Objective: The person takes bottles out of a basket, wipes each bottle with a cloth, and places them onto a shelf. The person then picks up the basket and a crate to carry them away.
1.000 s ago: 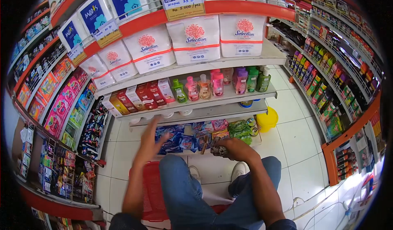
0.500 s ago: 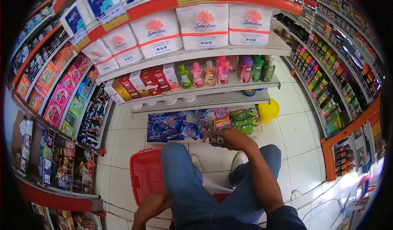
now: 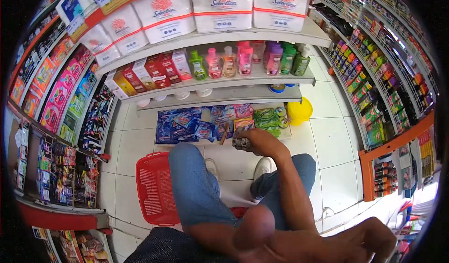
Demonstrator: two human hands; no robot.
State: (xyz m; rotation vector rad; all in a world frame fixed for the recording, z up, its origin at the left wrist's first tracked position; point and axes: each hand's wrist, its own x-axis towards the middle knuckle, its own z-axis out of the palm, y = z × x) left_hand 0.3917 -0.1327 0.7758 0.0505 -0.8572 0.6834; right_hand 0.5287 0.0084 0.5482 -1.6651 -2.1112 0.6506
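Left hand has been moved from the red basket to the lower foreground, held open with fingers loosely bent. A mottled grey bundle is gripped in the right hand, above the bottom shelf. Blue packets and green packets are held on that shelf; the basket's perforated floor is exposed. Bottles and boxes are lined up on a higher shelf.

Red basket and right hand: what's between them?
Between the red basket and right hand lie the left knee and floor tiles, seen in the head view.
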